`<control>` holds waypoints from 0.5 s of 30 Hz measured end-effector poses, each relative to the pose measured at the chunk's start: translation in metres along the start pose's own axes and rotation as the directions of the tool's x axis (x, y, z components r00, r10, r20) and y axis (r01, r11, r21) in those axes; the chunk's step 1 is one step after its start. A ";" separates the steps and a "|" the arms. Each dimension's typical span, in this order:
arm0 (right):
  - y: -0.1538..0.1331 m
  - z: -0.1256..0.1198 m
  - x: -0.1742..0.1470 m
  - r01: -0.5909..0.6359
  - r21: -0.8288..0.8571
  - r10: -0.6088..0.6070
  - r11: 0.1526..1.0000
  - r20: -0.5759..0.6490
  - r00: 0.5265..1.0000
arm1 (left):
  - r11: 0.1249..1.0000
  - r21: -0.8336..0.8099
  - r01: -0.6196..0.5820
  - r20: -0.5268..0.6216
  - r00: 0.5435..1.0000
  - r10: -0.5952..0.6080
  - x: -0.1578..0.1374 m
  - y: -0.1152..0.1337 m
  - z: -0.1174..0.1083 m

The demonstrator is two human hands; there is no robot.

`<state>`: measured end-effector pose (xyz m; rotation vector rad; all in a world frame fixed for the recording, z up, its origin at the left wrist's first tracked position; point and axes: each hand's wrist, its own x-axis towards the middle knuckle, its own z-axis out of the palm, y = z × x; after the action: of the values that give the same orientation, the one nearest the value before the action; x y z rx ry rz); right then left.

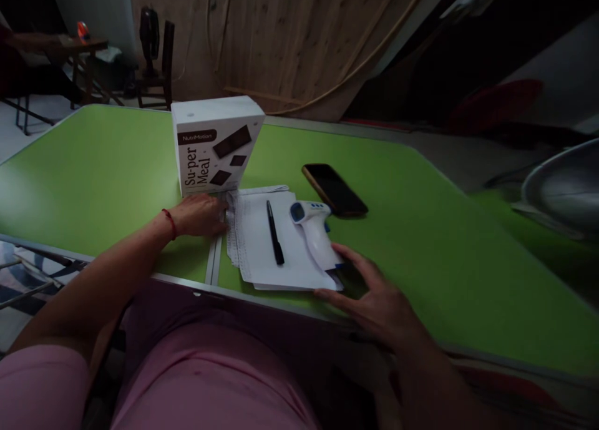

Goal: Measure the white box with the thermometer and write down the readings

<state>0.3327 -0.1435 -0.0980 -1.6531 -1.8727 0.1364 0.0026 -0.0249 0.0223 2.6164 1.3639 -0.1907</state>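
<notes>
A stack of white paper sheets [255, 230] lies on the green table, its left edges uneven. On it rest a black pen [275, 233] and a white infrared thermometer [316, 230] with a blue-rimmed display. My left hand [201, 215], a red string at its wrist, is at the stack's left edge with its fingers curled; what they hold, if anything, is hidden. Beside the thermometer's handle and the stack's near right corner, my right hand [379, 299] is open, thumb and forefinger apart. Just beyond my left hand stands a white Su-per Meal box [215, 146].
A dark phone [334, 190] lies right of the thermometer on the green table [116, 161]. A metal seam crosses the tabletop under my left hand. Behind are a chair with a fan [150, 40] and a wooden panel [299, 37]. A shiny metal bowl-like object [566, 183] is at right.
</notes>
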 end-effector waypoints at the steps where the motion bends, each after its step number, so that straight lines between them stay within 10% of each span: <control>1: -0.002 -0.001 0.000 -0.017 0.011 0.017 1.000 -0.018 1.000 | 1.000 0.000 0.008 -0.011 1.000 -0.008 0.000 0.001 0.000; 7: -0.039 -0.016 0.002 0.271 -0.124 -0.297 0.955 -0.345 0.890 | 1.000 -0.004 0.002 -0.019 1.000 -0.002 0.001 0.003 0.003; 15: -0.092 -0.009 0.011 0.657 -0.052 -0.659 0.752 -0.040 0.751 | 1.000 0.014 -0.013 0.009 1.000 0.013 0.002 0.001 0.006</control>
<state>0.2583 -0.1551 -0.0432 -0.9032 -2.3052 -0.2415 0.0046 -0.0248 0.0162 2.6320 1.3466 -0.2104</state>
